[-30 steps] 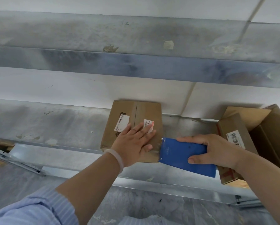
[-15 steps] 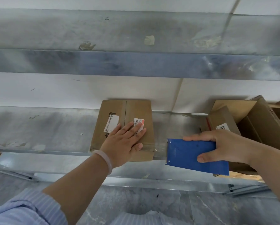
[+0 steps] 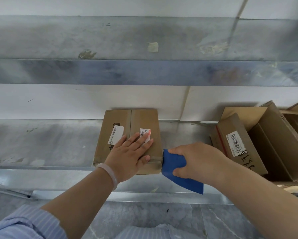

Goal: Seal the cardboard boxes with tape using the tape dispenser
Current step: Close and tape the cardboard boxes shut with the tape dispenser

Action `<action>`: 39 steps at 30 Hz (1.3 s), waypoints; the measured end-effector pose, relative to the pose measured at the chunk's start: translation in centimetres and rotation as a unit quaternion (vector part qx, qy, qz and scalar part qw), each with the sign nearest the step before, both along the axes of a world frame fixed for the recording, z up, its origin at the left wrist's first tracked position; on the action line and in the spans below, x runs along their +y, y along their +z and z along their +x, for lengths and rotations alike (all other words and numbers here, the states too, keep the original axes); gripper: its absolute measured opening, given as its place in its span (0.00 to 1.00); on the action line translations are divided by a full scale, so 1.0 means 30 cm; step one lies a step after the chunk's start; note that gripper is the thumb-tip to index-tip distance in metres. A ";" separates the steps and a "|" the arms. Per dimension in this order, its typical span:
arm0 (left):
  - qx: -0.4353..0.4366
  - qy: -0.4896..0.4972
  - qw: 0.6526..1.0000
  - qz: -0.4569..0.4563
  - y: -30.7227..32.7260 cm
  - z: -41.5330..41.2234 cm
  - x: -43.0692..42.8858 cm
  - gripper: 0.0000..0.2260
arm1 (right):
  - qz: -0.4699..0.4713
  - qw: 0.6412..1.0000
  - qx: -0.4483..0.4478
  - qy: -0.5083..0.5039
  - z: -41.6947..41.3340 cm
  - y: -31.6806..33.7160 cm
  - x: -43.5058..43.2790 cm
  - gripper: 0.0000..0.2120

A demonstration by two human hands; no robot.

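Note:
A small closed cardboard box (image 3: 141,121) with two white labels lies flat on the metal bench (image 3: 41,144). My left hand (image 3: 130,156) presses flat on its top with straight fingers. My right hand (image 3: 198,161) grips the blue tape dispenser (image 3: 175,163), whose front edge touches the box's right near corner. A strip of tape runs across the box's near end. The dispenser's roll and blade are hidden.
A second box (image 3: 238,144) with a barcode label and red tape lies tilted to the right, against several open cardboard boxes (image 3: 274,135). A metal shelf (image 3: 144,71) runs overhead along the white wall. The bench's front rail (image 3: 75,195) is below my arms.
My right hand has brought the blue dispenser left and down, from a gap beside the box to contact with its right near corner. The left hand stays pressed on the box.

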State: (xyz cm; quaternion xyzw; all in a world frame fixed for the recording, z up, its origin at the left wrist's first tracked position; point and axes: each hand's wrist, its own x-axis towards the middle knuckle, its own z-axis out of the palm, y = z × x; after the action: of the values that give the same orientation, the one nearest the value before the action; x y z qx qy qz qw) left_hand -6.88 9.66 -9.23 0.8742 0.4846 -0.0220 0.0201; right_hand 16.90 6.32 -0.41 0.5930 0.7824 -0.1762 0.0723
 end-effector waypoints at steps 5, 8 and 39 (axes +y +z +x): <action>-0.011 -0.004 1.000 -0.005 -0.002 -0.006 0.000 0.29 | -0.035 0.998 -0.053 0.012 0.003 -0.041 0.001 0.21; -0.019 0.003 1.000 -0.006 -0.003 -0.005 0.001 0.29 | 0.042 0.998 -0.032 -0.043 0.055 -0.026 0.009 0.26; -0.106 0.008 0.993 -0.041 -0.003 -0.047 0.020 0.23 | 0.049 0.981 -0.163 -0.094 0.029 -0.489 0.027 0.28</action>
State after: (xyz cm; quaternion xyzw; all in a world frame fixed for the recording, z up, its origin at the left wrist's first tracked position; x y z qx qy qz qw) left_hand -8.30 10.24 -9.32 0.8661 0.4855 0.0514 0.1073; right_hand 17.77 7.14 -15.08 0.6873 0.7087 -0.0445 0.1527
